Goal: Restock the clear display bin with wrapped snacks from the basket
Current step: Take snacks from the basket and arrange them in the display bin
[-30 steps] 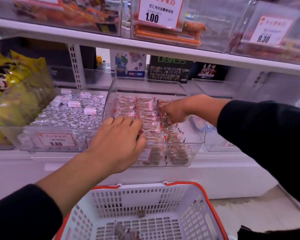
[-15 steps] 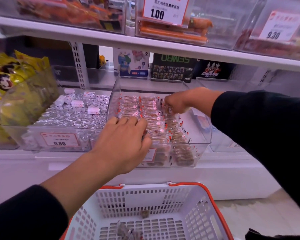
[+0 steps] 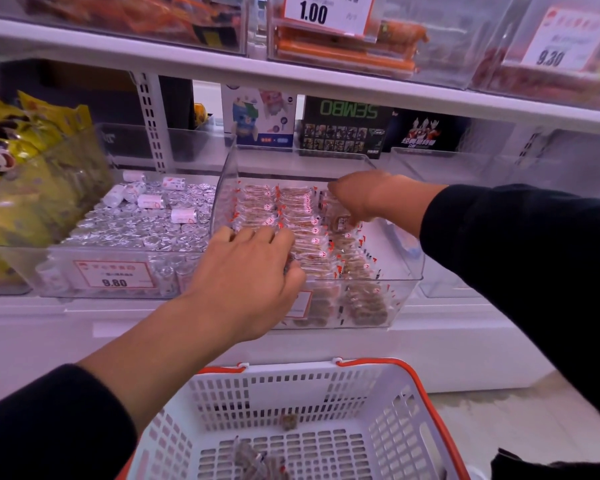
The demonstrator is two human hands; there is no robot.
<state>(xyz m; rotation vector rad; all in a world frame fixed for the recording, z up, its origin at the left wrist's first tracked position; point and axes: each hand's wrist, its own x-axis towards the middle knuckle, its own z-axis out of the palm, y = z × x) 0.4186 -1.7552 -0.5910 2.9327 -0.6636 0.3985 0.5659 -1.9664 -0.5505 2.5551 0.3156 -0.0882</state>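
Note:
The clear display bin (image 3: 390,245) stands mid-shelf with rows of wrapped snacks (image 3: 257,209) laid in it. My left hand (image 3: 246,275) hovers palm down over the bin's front left, fingers curled around wrapped snacks that are mostly hidden under it. At the back of the right-hand row, my right hand (image 3: 368,199) pinches a brown wrapped snack (image 3: 340,224). Below, the white basket (image 3: 291,386) with orange handles holds a few loose wrapped snacks (image 3: 257,459).
A bin of silver-wrapped sweets (image 3: 136,233) with a 9.80 tag sits left of the display bin, and yellow bags (image 3: 21,150) lie further left. An empty clear bin (image 3: 465,168) is to the right. The upper shelf (image 3: 291,77) overhangs closely.
My right hand has shifted a little farther back along the right-hand row. My left hand has stayed nearly still over the front of the bin.

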